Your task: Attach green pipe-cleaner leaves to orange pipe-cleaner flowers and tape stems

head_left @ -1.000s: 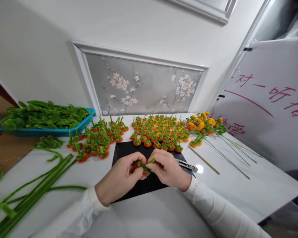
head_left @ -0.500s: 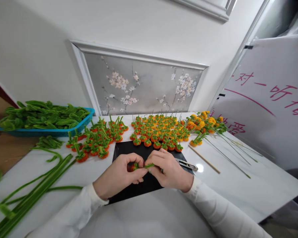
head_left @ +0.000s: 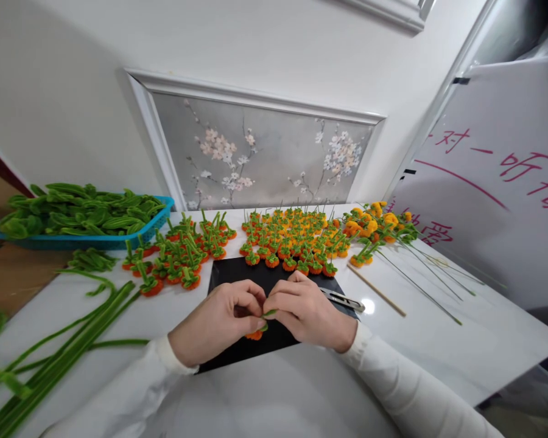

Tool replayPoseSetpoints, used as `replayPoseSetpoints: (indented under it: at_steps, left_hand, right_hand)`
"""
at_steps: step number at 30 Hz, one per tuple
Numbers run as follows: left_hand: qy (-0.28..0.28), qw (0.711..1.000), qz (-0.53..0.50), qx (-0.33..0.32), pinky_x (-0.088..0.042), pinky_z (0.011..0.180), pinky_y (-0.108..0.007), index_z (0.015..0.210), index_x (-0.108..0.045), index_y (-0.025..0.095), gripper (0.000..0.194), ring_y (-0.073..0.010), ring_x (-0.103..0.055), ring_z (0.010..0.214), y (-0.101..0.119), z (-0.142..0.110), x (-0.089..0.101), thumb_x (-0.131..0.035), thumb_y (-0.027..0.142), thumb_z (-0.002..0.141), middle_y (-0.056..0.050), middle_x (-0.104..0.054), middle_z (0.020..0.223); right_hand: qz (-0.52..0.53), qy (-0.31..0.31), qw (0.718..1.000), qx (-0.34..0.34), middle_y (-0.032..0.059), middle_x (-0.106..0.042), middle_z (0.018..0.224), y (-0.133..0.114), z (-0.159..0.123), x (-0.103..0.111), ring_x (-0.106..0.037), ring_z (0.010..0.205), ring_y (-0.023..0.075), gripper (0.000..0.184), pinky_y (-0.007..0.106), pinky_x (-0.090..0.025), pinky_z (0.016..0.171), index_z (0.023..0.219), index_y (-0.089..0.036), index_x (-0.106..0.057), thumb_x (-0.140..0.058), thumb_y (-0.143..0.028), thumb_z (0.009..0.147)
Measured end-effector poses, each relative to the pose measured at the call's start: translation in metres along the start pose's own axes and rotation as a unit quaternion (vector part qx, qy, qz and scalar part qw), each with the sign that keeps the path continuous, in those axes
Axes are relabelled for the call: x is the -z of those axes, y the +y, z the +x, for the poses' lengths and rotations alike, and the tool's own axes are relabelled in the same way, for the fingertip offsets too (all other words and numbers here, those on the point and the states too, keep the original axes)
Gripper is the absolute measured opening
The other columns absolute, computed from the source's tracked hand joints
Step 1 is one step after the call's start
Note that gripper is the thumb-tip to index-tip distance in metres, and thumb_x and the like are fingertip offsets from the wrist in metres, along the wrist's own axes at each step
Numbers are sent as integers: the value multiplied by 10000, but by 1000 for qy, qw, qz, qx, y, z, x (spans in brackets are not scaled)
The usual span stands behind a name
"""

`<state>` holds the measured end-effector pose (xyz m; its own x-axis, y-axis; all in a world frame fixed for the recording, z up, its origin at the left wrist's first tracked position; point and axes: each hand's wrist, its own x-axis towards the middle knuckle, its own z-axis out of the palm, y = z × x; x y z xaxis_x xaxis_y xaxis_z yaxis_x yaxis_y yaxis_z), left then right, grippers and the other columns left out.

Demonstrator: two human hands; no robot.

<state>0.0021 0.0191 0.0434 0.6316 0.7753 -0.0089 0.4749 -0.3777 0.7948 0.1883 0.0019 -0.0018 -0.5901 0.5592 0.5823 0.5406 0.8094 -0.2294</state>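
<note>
Left hand [head_left: 219, 322] and right hand [head_left: 308, 313] meet over black flat mat [head_left: 242, 274] on white table [head_left: 438, 347]. Both pinch one small fuzzy orange-and-green pipe-cleaner fruit [head_left: 257, 331] between fingertips, just above mat. Rows of same fuzzy fruits [head_left: 287, 240] sit behind mat. Metal cutter [head_left: 342, 300] lies just right of right hand. Long green fuzzy stems [head_left: 59, 353] lie at left.

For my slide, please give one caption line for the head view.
Both hands, left hand and right hand, pinch a small orange-and-green piece over a black mat.
</note>
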Motion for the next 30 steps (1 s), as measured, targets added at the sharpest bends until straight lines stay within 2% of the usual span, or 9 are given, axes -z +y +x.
replayPoseSetpoints:
  at_steps: [2,5,8,11,16,22,30]
  left_hand:
    - [-6,999,40,-12,-456,696,-258,592,-638,179,149,-144,-575,742,4,-2,0,-556,200,714,-9,-598,894]
    - [13,993,109,-32,-430,749,-281,703,-630,193,40,-171,-566,826,11,-4,-2,-595,210,695,-13,-599,950]
    - [41,988,145,-24,-411,723,-285,636,-572,180,73,-176,-559,805,14,-5,-5,-628,215,669,-16,-599,924]
    - [44,989,139,-12,-398,686,-268,540,-498,168,169,-156,-555,754,13,-4,-6,-590,164,681,-9,-599,869]
    - [29,989,144,-18,-374,648,-259,523,-461,170,185,-141,-529,698,13,-3,-3,-533,120,686,-2,-580,787]
    - [24,987,153,-33,-361,629,-257,578,-498,175,156,-143,-497,675,12,-3,-4,-451,94,703,-2,-540,712]
    - [31,985,167,-20,-324,559,-245,602,-504,178,161,-131,-463,589,10,-4,-3,-447,149,750,19,-503,618]
  right_hand:
    - [3,-2,1000,-6,2,-597,829,-1,0,0,-543,768,91,147,275,-304,723,876,-196,-556,-422,-137,884]
    - [15,10,1000,-20,-4,-598,813,-4,1,0,-534,732,93,107,276,-309,711,868,-190,-548,-452,-143,864]
    - [22,18,999,-24,-5,-600,810,-7,2,-1,-525,700,88,92,276,-310,707,859,-186,-546,-460,-154,858]
    - [13,12,1000,-17,-5,-599,805,-7,3,-1,-531,717,87,117,276,-304,711,866,-188,-554,-442,-154,871]
    - [-13,10,1000,9,11,-614,840,-5,2,-1,-533,739,98,178,291,-284,702,895,-195,-565,-400,-128,892]
    - [-40,18,999,7,21,-614,819,-4,1,-2,-522,729,110,157,299,-282,714,916,-181,-538,-390,-128,902]
    - [-37,34,999,-11,14,-601,780,-7,2,3,-505,681,106,140,295,-285,702,970,-188,-528,-399,-174,917]
